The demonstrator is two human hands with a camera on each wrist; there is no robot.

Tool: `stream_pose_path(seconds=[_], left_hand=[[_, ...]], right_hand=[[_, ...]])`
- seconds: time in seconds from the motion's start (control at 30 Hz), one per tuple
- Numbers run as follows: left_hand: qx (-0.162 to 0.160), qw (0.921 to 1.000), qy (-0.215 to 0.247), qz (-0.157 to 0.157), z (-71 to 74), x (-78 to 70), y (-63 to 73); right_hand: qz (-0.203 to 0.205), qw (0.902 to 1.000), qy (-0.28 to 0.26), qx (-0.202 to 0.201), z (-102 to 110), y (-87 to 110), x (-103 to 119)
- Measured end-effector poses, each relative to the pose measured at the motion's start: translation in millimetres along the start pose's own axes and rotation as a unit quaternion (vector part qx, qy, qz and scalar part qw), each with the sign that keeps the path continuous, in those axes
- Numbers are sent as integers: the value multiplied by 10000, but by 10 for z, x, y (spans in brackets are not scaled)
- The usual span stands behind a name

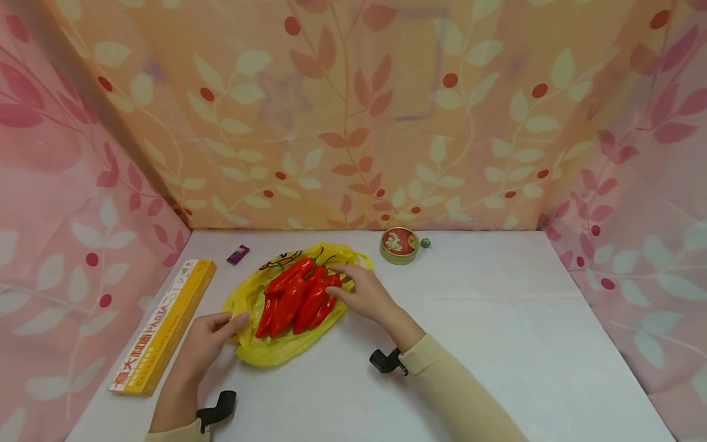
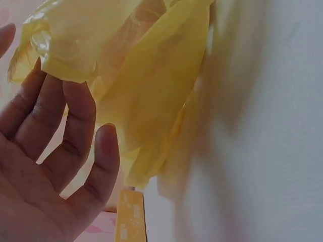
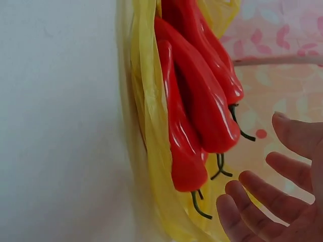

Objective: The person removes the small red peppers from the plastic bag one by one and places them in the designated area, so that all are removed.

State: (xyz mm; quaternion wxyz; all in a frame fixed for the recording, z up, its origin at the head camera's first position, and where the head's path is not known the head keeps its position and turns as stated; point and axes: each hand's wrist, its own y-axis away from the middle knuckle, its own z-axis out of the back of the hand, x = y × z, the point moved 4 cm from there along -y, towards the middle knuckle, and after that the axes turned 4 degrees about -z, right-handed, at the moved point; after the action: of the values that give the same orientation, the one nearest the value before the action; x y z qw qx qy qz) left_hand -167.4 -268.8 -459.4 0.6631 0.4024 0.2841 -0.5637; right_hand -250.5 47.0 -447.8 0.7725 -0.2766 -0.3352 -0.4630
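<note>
Several shiny red peppers (image 1: 289,301) with dark green stems lie bunched on a spread yellow plastic bag (image 1: 265,353). My left hand (image 1: 207,341) pinches the bag's left edge between thumb and fingers. In the left wrist view, its fingertips go partly behind the thin yellow plastic (image 2: 151,96). Over the right end of the peppers is my right hand (image 1: 367,294), thumb and fingers spread apart. The right wrist view shows that hand (image 3: 282,201) holding nothing, beside the stem ends of the red peppers (image 3: 202,96).
A yellow and white pasta box (image 1: 166,331) lies slanted left of the bag. Behind it is a small purple packet (image 1: 238,255). A round red and gold tin (image 1: 399,244) stands at the back beside a small green ball (image 1: 425,243). Patterned cloth walls (image 1: 353,123) bound the white table (image 1: 497,344).
</note>
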Motion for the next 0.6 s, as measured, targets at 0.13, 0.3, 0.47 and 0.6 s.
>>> stream_pose_path(seconds=[0.13, 0.3, 0.47, 0.6], left_hand=[[3, 9999, 45, -90, 18, 31, 9], [37, 9997, 96, -228, 21, 36, 1], [84, 9996, 153, -237, 17, 22, 1], [89, 9996, 207, -179, 18, 30, 15]], right_hand=[[6, 9998, -132, 117, -112, -66, 5], [-158, 9998, -30, 141, -194, -104, -12], [-360, 9992, 2, 155, -259, -153, -49], [-520, 9984, -96, 198, -326, -198, -71]])
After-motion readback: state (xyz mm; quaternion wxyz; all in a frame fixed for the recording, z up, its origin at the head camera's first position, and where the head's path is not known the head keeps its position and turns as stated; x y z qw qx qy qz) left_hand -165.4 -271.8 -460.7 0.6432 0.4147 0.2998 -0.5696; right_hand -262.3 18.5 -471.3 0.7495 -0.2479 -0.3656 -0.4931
